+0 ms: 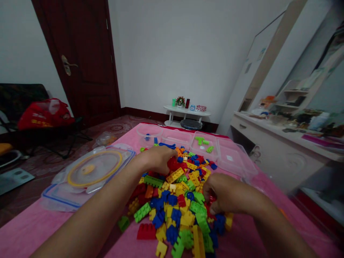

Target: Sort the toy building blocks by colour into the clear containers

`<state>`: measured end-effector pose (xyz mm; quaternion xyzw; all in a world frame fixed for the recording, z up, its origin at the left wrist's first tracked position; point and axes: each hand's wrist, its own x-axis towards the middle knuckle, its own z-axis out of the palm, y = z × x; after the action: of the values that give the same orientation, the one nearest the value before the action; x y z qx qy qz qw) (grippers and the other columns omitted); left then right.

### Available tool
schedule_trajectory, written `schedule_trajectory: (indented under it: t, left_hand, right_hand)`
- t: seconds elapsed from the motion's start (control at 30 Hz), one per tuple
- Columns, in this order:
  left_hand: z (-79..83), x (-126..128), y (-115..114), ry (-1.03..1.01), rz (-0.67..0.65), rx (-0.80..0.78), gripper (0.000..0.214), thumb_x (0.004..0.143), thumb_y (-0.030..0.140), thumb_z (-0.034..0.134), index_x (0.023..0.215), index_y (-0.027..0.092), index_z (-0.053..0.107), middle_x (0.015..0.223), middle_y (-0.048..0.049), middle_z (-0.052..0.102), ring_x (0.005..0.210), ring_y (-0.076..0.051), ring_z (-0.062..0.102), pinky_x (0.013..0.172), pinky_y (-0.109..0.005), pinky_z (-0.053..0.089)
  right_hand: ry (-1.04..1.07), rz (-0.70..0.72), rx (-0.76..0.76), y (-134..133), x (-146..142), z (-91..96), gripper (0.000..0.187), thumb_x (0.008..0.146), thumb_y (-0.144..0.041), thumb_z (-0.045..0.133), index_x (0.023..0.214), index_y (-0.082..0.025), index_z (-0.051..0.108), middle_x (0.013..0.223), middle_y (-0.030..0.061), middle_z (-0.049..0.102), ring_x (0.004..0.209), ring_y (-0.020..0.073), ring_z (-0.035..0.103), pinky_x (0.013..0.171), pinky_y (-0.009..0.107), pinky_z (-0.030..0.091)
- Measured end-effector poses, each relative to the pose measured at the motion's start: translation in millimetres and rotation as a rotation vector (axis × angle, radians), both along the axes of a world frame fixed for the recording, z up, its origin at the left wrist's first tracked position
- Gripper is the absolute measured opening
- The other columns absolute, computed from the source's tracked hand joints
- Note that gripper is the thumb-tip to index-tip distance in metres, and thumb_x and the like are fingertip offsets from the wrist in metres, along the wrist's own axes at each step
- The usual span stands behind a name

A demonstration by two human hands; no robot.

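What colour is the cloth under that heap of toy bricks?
Pink. The cloth shows best in the head view, in front of the toy bricks.

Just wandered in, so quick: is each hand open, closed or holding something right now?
Left hand: at a red piece; open or closed cannot be told.
Right hand: curled in on another red piece; firm grip cannot be told.

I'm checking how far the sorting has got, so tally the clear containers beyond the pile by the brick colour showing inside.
Clear container with green bricks: 1
Clear container with blue bricks: 1
Clear containers with no bricks visible: 2
Total: 4
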<state>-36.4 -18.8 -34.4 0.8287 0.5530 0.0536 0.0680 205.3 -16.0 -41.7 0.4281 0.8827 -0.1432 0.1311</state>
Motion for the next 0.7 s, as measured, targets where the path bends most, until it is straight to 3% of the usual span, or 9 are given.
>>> schedule_trajectory:
  t: [0.13, 0.27, 0.33, 0.47, 0.6, 0.7]
  left_hand:
    - [7.2, 3.1, 4.3, -0.528, 0.096, -0.037, 0.045, 0.063, 0.019, 0.056, 0.109, 0.018, 0.057, 0.086, -0.0040, 0.064, 0.071, -0.015, 0.059, 0.063, -0.026, 0.047]
    - [1.6, 14.6, 9.8, -1.269, 0.160, -0.400, 0.039, 0.068, 0.019, 0.053, 0.107, 0.019, 0.053, 0.086, -0.0028, 0.062, 0.065, -0.012, 0.059, 0.051, -0.023, 0.050]
    - [-5.1, 18.9, 14.4, -1.514, 0.192, -0.581, 0.032, 0.069, 0.019, 0.053, 0.101, 0.019, 0.054, 0.086, -0.0022, 0.063, 0.066, -0.012, 0.061, 0.051, -0.022, 0.051]
    - [-17.4, 21.4, 25.2, -1.739, 0.252, -0.856, 0.021, 0.079, 0.028, 0.052, 0.095, 0.016, 0.058, 0.082, -0.0022, 0.066, 0.070, -0.014, 0.066, 0.050, -0.022, 0.053]
    - [-22.8, 19.8, 31.5, -1.822, 0.270, -0.908, 0.023, 0.084, 0.030, 0.050, 0.095, 0.012, 0.060, 0.080, -0.0036, 0.068, 0.067, -0.013, 0.066, 0.048, -0.020, 0.053]
    - [-23.7, 17.8, 33.2, -1.851, 0.278, -0.905, 0.026, 0.086, 0.031, 0.048, 0.097, 0.010, 0.060, 0.079, -0.0056, 0.069, 0.066, -0.013, 0.066, 0.048, -0.019, 0.053]
  right_hand:
    - [0.046, 0.017, -0.042, 2.7, 3.3, -1.6, 0.025, 0.050, -0.022, 0.073, 0.075, -0.022, 0.071, 0.064, -0.0031, 0.063, 0.057, 0.0107, 0.052, 0.048, 0.019, 0.030]
    - [0.097, 0.083, -0.085, 6.2, 4.6, -5.3, 0.016, 0.058, -0.017, 0.061, 0.069, -0.019, 0.072, 0.060, -0.0019, 0.064, 0.053, 0.0095, 0.052, 0.047, 0.018, 0.032]
    - [0.146, 0.114, -0.123, 9.9, 6.0, -5.3, 0.019, 0.059, -0.013, 0.054, 0.066, -0.017, 0.070, 0.059, -0.0015, 0.064, 0.052, 0.0088, 0.052, 0.047, 0.017, 0.033]
    - [0.234, 0.088, -0.131, 17.6, 14.6, 3.5, 0.020, 0.063, -0.013, 0.051, 0.068, -0.016, 0.070, 0.061, -0.0009, 0.064, 0.053, 0.0084, 0.052, 0.048, 0.017, 0.033]
    - [0.183, 0.047, -0.083, 15.0, 21.5, 13.7, 0.024, 0.058, -0.024, 0.067, 0.081, -0.022, 0.073, 0.065, -0.0024, 0.064, 0.056, 0.0096, 0.052, 0.048, 0.018, 0.031]
    - [0.084, 0.065, 0.008, 8.3, 16.2, 10.5, 0.033, 0.050, -0.023, 0.073, 0.082, -0.028, 0.074, 0.065, -0.0042, 0.063, 0.056, 0.0100, 0.051, 0.047, 0.019, 0.028]
